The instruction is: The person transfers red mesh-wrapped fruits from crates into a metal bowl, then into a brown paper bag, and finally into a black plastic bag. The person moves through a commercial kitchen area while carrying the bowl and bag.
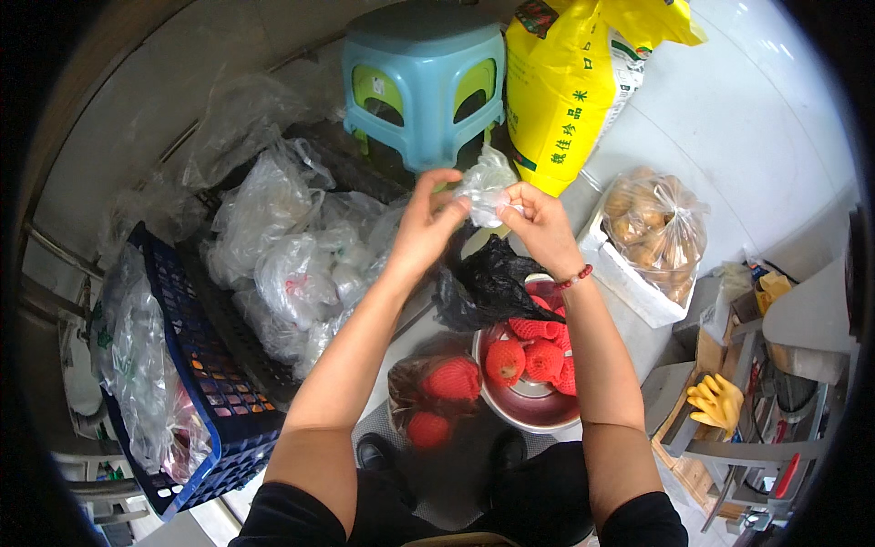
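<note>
A crumpled clear plastic bag (487,186) is held up in front of me, pinched between the thumb and fingers of my right hand (540,222). My left hand (427,222) is at the bag's left edge; its thumb tip meets the plastic while the index finger arches apart. Whether the left fingers grip the bag is unclear. Below the hands lies a black plastic bag (502,277), partly over a metal basin (489,403). Inside the basin are several round fruits in red foam nets (543,360). Beside it, a translucent bag (403,390) contains more red-netted fruit (451,378).
Clear plastic bags (294,273) pile up at left, behind a blue plastic crate (219,410). A blue stool (424,68) and a yellow rice sack (560,96) stand ahead. At right, bagged potatoes (649,225) sit in a white foam box (636,287), near yellow gloves (716,403).
</note>
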{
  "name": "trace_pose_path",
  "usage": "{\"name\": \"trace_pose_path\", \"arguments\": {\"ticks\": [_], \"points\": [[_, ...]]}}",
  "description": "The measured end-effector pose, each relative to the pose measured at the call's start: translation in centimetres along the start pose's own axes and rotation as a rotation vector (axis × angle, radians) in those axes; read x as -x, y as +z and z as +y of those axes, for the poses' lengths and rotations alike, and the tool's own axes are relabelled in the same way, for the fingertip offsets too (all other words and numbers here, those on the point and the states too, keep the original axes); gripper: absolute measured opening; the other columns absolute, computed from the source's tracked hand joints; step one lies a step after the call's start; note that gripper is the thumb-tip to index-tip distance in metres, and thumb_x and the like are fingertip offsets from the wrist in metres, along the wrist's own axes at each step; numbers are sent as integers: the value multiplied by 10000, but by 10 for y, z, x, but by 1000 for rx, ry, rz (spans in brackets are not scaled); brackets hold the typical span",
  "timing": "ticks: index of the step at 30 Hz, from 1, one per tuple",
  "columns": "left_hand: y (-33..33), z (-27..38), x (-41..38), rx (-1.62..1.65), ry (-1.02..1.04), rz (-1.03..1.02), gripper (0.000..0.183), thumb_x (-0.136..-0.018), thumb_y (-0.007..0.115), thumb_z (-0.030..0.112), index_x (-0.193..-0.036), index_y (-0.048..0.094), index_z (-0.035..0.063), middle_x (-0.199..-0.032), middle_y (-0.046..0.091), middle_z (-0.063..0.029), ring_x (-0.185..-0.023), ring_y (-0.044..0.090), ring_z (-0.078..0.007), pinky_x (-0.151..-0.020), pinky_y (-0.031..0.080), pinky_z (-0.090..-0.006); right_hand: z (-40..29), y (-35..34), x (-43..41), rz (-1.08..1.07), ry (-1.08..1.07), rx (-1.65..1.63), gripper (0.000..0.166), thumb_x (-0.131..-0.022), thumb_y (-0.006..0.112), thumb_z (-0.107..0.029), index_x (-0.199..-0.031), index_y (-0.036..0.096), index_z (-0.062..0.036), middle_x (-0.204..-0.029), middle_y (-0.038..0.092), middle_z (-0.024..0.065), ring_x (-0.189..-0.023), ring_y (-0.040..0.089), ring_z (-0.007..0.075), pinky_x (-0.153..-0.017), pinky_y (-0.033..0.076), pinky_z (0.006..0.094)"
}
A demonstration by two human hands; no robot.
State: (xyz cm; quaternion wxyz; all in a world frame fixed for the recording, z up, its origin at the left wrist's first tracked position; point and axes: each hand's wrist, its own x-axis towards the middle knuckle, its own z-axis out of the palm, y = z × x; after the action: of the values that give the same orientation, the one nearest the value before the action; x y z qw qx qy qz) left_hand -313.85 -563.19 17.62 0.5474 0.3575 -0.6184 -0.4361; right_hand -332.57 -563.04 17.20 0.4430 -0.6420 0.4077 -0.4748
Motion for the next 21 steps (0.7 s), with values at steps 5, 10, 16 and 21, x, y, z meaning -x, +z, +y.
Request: {"name": "trace_pose_path", "arguments": {"ticks": [5, 10, 16, 21], "points": [[10, -8, 7, -76, -98, -229, 475, -775, 712, 78, -1201, 503, 72, -1052, 588, -79, -978, 552, -140, -774, 491, -299, 7, 5, -8, 256, -190, 191, 92, -879, 619, -79, -945, 620, -15, -753, 598, -46, -682, 510, 15, -609, 408, 176], [8, -1, 6, -257, -139, -201, 416, -773, 659, 57, -1169, 536, 87, -1032, 589, -99, -944, 583, -182, -811, 473, -328, -10, 9, -3, 482, 60, -248, 95, -880, 600, -99, -909, 639, -18, -771, 594, -17, -641, 513, 54, -567, 403, 193], [7, -18, 7, -558, 132, -16, 426, -739, 575, 4, -1158, 541, 72, -1032, 594, -161, -962, 578, -318, -828, 461, -369, -16, 7, -3, 419, 55, -291, 202, -911, 571, -131, -1068, 618, -13, -781, 590, -12, -610, 500, 45, -543, 381, 167], [-5, -26, 2, -347, -94, 104, 377, -790, 519, 29, -1167, 529, 26, -909, 633, -198, -805, 621, -336, -797, 475, -362, -8, -9, -1, 225, 143, -547, 449, -888, 622, -162, -1293, 448, -82, -939, 589, 22, -642, 551, 80, -561, 435, 202]]}}
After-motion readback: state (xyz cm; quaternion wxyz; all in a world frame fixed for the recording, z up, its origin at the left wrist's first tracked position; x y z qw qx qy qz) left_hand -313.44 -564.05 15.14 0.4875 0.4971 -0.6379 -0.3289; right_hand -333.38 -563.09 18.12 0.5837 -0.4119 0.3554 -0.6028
